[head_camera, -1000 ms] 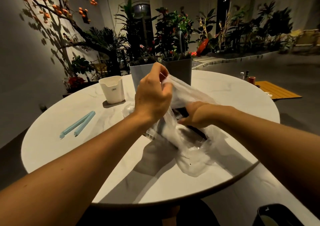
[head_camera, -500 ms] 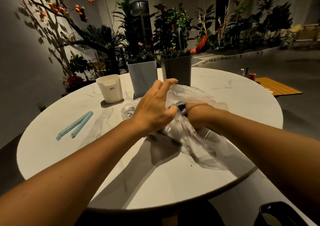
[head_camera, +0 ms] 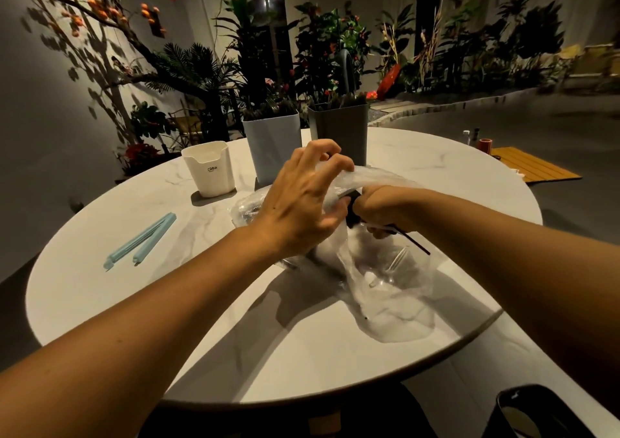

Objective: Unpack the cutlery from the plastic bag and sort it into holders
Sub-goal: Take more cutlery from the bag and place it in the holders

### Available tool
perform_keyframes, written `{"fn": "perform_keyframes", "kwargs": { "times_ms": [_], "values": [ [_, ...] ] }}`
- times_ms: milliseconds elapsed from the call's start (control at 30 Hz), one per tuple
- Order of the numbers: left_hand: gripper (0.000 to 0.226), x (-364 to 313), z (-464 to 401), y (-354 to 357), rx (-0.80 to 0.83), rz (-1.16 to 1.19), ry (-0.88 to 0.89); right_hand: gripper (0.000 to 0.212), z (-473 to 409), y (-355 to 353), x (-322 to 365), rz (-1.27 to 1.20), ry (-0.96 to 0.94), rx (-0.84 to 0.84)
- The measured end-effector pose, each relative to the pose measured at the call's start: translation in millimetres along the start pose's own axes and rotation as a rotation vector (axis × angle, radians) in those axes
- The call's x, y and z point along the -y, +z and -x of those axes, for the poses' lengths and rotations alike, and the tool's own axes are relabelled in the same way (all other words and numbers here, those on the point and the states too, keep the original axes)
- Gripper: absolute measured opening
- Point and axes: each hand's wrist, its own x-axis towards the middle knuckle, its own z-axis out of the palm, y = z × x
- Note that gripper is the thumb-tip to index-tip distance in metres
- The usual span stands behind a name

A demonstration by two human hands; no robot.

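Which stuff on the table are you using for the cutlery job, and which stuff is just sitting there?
For the job:
plastic bag
black cutlery, gripped by the right hand
left hand, pulling the bag
white holder
blue holder
grey holder

Just sitting there:
blue clip
plants
yellow mat

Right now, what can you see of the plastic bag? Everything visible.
The plastic bag is clear, thin and crumpled, lying near the middle of the white table, in front of the pale blue and dark grey holders. Its lower part spreads flat toward the near edge; its upper part is bunched and lifted. The left hand pinches the raised film from above. The right hand grips dark cutlery handles at the bag's mouth. What else is inside is unclear.
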Motion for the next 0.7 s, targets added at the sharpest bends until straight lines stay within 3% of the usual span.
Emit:
{"fn": "perform_keyframes", "kwargs": {
  "times_ms": [167,267,367,500,700],
  "values": [
    [0.027,-26.2,10.1,-6.8,-0.237,-0.052,0.170,0.014,-0.1,0.8,-9.0,-0.145,-0.013,0.023],
    [0.035,-42.6,14.9,-4.4,0.038,-0.074,0.319,0.007,6.3,-1.7,-12.4,-0.188,-0.086,0.101],
    [0.037,-43.5,18.9,0.9,0.275,-0.180,0.267,0.011,7.2,-3.9,-13.1,-0.230,-0.038,0.090],
    [0.034,-44.8,18.6,-3.7,0.400,-0.177,0.136,0.019,10.1,-7.8,-11.0,-0.294,-0.033,0.079],
    [0.046,-42.3,17.4,-7.2,0.474,-0.159,-0.100,0.014,12.7,-16.4,-11.8,0.005,-0.103,0.090]
  ]
}}
